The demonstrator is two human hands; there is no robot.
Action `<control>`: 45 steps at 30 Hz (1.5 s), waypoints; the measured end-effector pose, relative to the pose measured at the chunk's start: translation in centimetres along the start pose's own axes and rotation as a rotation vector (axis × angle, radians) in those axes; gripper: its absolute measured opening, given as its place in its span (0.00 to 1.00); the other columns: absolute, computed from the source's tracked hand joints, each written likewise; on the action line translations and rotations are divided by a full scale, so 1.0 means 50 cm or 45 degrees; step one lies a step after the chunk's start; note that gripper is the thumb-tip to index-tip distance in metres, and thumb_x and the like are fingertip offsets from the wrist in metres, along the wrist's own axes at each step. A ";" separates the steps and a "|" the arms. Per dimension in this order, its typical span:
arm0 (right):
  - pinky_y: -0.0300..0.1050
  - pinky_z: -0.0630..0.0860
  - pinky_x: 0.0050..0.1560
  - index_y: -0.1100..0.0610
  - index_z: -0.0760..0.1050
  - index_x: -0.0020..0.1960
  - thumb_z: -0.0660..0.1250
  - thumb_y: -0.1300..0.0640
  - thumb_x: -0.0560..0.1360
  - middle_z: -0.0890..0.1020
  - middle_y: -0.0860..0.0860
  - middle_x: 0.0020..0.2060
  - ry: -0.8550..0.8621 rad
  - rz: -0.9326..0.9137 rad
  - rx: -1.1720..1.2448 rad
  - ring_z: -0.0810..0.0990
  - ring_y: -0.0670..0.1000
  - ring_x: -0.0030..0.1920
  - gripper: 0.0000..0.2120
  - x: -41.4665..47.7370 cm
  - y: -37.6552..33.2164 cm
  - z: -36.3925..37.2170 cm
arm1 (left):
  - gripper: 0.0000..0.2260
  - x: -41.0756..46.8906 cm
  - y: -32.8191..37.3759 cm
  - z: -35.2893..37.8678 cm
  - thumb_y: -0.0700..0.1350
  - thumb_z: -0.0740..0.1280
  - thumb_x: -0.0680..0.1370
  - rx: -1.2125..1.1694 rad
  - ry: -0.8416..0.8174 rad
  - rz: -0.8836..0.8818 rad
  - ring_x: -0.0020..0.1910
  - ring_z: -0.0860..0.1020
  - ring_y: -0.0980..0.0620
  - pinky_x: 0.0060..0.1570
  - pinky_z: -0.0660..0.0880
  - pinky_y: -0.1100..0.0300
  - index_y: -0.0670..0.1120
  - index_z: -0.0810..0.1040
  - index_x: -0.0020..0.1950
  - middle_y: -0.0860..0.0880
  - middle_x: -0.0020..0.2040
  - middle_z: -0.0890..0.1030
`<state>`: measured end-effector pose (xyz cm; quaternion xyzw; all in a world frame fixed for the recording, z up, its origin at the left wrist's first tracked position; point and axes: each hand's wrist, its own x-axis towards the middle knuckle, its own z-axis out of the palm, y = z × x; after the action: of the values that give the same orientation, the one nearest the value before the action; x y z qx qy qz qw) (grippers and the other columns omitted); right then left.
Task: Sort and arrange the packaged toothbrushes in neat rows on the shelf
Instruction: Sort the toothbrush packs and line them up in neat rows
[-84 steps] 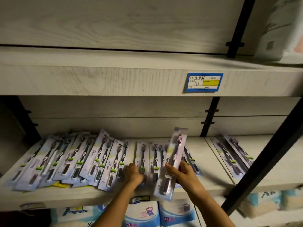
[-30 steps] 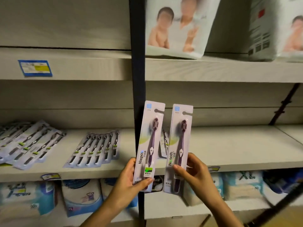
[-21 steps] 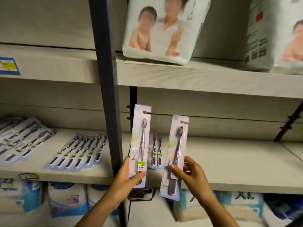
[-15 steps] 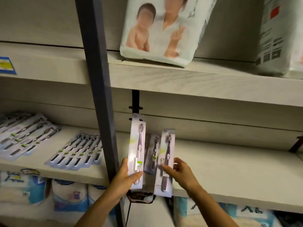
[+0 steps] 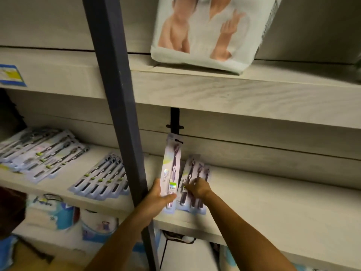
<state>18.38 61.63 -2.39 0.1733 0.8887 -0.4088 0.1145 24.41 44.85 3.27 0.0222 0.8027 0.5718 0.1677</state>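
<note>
Left hand [image 5: 156, 198] has a toothbrush pack [image 5: 172, 173] pinched near its bottom end, thumb on the front, fingers behind; pack stands nearly upright, top tipped a bit to the right, purple brush showing thru the blister, raised over the near edge of the shelf [image 5: 273, 208]. It's just right of the dark metal post [image 5: 119, 118].

Right hand [image 5: 198, 189] is down on a small row of packs [image 5: 194, 184] lying flat on the shelf, just right of the held pack. Fingers curled, tips pressing on the leftmost pack of that row; can't tell if it's actually gripped or just pushed flat. About 3 packs there, overlapped w/ heads pointing to the far wall.

Left of the post, same shelf level: a tidy fanned row of black-brush packs [image 5: 103, 178], and further left a looser pile of packs [image 5: 39, 155], overlapping at angles.

Shelf above has a diaper bag [image 5: 207, 34] sitting at its front edge. Blue price tag [image 5: 10, 75] on that shelf's edge at far left. Below, blurry soft packages [image 5: 58, 216], white and blue.
</note>
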 end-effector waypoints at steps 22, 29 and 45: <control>0.33 0.73 0.34 0.55 0.74 0.51 0.70 0.58 0.74 0.78 0.50 0.38 0.077 -0.190 0.814 0.77 0.47 0.36 0.08 -0.132 0.055 -0.001 | 0.20 0.012 -0.028 0.074 0.38 0.67 0.75 -0.015 -0.233 -0.020 0.50 0.76 0.58 0.45 0.74 0.72 0.46 0.65 0.65 0.50 0.59 0.76; 0.49 0.77 0.52 0.58 0.73 0.52 0.71 0.52 0.72 0.81 0.56 0.46 0.192 0.109 0.512 0.79 0.54 0.44 0.14 -0.024 0.052 -0.012 | 0.19 0.000 -0.032 0.038 0.41 0.66 0.77 0.041 -0.199 0.039 0.59 0.72 0.54 0.54 0.71 0.65 0.49 0.65 0.66 0.50 0.63 0.71; 0.48 0.72 0.59 0.62 0.74 0.61 0.62 0.53 0.78 0.76 0.60 0.61 0.172 0.070 0.032 0.75 0.60 0.60 0.16 -0.014 0.015 0.010 | 0.16 -0.032 -0.047 0.002 0.49 0.64 0.78 0.070 -0.208 0.060 0.60 0.72 0.54 0.56 0.67 0.61 0.53 0.68 0.65 0.52 0.61 0.73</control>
<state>19.35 61.56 -2.99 0.2262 0.8841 -0.4040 0.0631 26.32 43.75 1.48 0.0920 0.8010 0.5497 0.2185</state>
